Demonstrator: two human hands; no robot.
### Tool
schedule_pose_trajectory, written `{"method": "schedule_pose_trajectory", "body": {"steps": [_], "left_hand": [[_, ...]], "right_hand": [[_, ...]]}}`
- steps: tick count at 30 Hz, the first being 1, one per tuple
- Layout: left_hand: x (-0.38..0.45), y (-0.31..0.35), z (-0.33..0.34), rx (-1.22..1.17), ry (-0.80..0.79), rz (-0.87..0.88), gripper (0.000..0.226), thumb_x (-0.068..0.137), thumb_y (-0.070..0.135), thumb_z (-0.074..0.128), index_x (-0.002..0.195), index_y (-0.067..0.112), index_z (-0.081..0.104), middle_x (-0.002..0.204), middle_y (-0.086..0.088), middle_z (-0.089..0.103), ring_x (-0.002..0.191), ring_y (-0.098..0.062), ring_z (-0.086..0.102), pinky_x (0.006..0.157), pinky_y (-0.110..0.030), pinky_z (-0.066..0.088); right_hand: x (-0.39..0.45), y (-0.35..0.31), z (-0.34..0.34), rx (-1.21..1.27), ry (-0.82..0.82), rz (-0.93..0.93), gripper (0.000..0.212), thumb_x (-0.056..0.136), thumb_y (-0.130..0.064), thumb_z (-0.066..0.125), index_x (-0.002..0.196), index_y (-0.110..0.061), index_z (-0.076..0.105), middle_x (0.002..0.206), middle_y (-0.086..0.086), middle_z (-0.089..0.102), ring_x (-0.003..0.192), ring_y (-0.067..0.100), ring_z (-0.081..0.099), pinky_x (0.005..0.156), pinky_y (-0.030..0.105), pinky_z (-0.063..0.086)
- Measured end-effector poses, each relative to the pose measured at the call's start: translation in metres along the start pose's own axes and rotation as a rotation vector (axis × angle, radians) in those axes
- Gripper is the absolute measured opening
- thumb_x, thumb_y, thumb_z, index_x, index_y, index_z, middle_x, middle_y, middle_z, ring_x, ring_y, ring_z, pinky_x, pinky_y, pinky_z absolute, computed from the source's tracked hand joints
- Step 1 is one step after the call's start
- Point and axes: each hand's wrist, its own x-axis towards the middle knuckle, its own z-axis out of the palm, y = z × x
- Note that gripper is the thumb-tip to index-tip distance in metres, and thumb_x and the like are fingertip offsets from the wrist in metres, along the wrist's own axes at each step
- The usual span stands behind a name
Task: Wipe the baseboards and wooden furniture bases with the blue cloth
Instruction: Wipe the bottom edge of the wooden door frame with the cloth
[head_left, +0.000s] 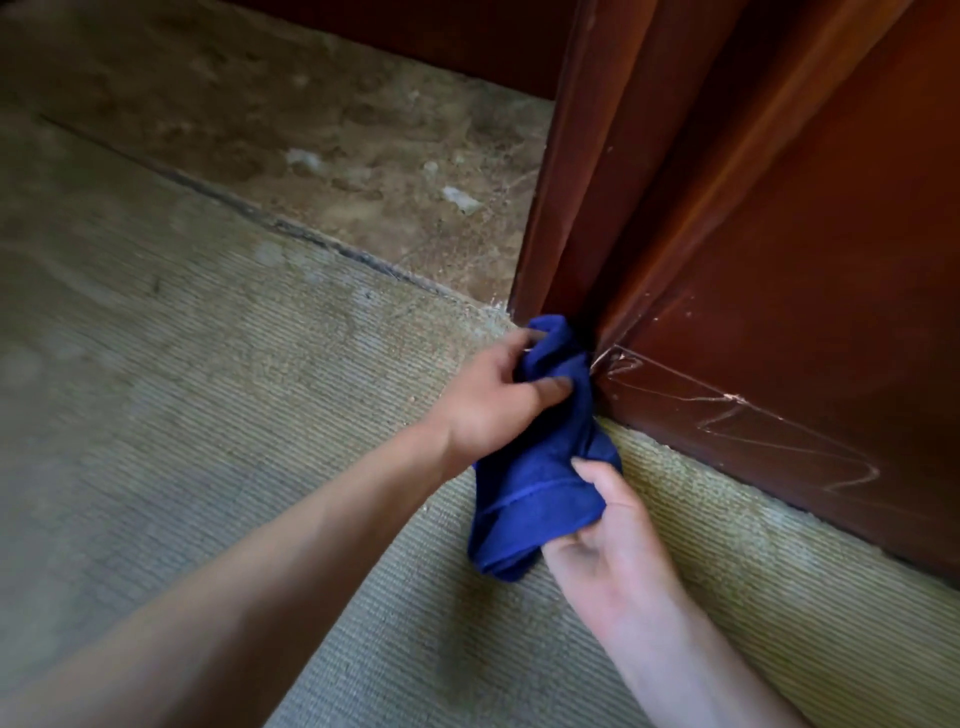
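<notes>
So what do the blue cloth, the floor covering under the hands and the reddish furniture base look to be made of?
Blue cloth: soft, matte fabric, probably microfibre or terry; it bunches and shows a stitched hem.
Floor covering: pale greenish carpet, low ribbed pile with fine parallel lines.
Furniture base: reddish-brown wood or veneer with a semi-gloss finish; light streaks reflect, and pale scratches mark it.

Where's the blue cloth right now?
Centre-right of the head view: the blue cloth is held by both hands, its top pressed into the bottom corner of the wooden base, above the carpet.

Ribbed green carpet (208, 415) meets dusty brown stone floor (322, 130); light falls from the right.
</notes>
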Motion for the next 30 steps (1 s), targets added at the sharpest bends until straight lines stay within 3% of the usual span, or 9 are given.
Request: {"method": "schedule_pose_trajectory", "body": {"steps": [2,5,9,11,14,19,23,27,30], "left_hand": [[-0.003,0.001,0.004,0.162,-0.051,0.068,0.045,0.07,0.02,0.066,0.114,0.023,0.06,0.109,-0.002,0.069,0.099,-0.011,0.064,0.104,-0.035,0.05],[-0.004,0.006,0.007,0.145,-0.069,0.113,0.05,0.067,0.013,0.058,0.117,0.022,0.059,0.112,-0.002,0.069,0.097,-0.005,0.062,0.106,-0.032,0.048],[-0.024,0.019,0.009,0.006,-0.055,0.274,0.057,0.075,-0.005,0.049,0.131,0.005,0.054,0.119,-0.001,0.062,0.107,0.003,0.057,0.104,-0.019,0.041],[-0.031,0.029,0.007,0.01,-0.051,0.35,0.055,0.081,-0.01,0.048,0.134,0.002,0.053,0.122,-0.001,0.064,0.113,-0.002,0.059,0.108,-0.022,0.042],[-0.02,0.026,0.007,0.222,0.029,0.387,0.059,0.079,0.005,0.05,0.137,0.012,0.056,0.129,0.0,0.067,0.125,-0.011,0.059,0.114,-0.034,0.04],[-0.005,-0.007,0.009,0.359,0.007,0.168,0.065,0.074,0.021,0.05,0.139,0.022,0.056,0.133,-0.002,0.065,0.129,-0.016,0.057,0.114,-0.038,0.039],[-0.022,0.015,0.012,0.216,0.061,0.337,0.059,0.08,0.01,0.051,0.139,0.015,0.056,0.136,0.004,0.062,0.131,-0.005,0.053,0.119,-0.029,0.033],[-0.03,0.038,0.011,0.115,0.052,0.519,0.055,0.084,-0.003,0.049,0.137,0.008,0.057,0.131,-0.001,0.066,0.127,-0.01,0.058,0.116,-0.033,0.038],[-0.022,0.026,0.012,0.186,0.058,0.489,0.057,0.084,0.0,0.049,0.14,0.011,0.055,0.133,0.0,0.065,0.129,-0.011,0.057,0.116,-0.034,0.037]], "right_hand": [[-0.001,0.0,-0.002,-0.002,0.025,-0.015,0.025,0.093,-0.012,0.049,0.108,-0.005,0.067,0.089,0.013,0.077,0.073,0.02,0.075,0.083,0.036,0.058],[-0.003,-0.003,-0.001,-0.002,0.037,-0.039,0.027,0.092,-0.012,0.049,0.112,-0.006,0.066,0.092,0.013,0.077,0.074,0.021,0.075,0.085,0.036,0.056],[-0.012,-0.013,-0.002,-0.053,-0.063,-0.079,0.025,0.092,-0.012,0.045,0.096,-0.01,0.069,0.083,0.009,0.077,0.069,0.018,0.074,0.063,0.027,0.061],[-0.021,-0.02,-0.002,-0.067,-0.139,-0.1,0.028,0.092,-0.013,0.043,0.09,-0.011,0.072,0.085,0.01,0.076,0.071,0.018,0.074,0.062,0.027,0.061],[-0.019,-0.024,-0.003,-0.077,-0.156,-0.096,0.029,0.091,-0.012,0.046,0.088,-0.009,0.075,0.091,0.012,0.077,0.075,0.021,0.075,0.068,0.032,0.061],[-0.003,-0.021,-0.007,-0.109,0.003,-0.055,0.025,0.094,-0.012,0.047,0.106,-0.006,0.068,0.087,0.013,0.077,0.071,0.022,0.075,0.082,0.038,0.052],[-0.012,-0.028,-0.003,-0.124,-0.109,-0.112,0.027,0.093,-0.013,0.044,0.101,-0.01,0.069,0.087,0.009,0.077,0.073,0.019,0.075,0.073,0.034,0.054],[-0.027,-0.034,0.006,-0.129,-0.239,-0.183,0.041,0.092,-0.015,0.041,0.076,-0.016,0.079,0.089,0.007,0.076,0.079,0.019,0.074,0.083,0.035,0.054],[-0.02,-0.031,0.004,-0.134,-0.196,-0.139,0.043,0.093,-0.014,0.041,0.075,-0.013,0.08,0.087,0.008,0.077,0.076,0.018,0.075,0.071,0.031,0.057]]}}
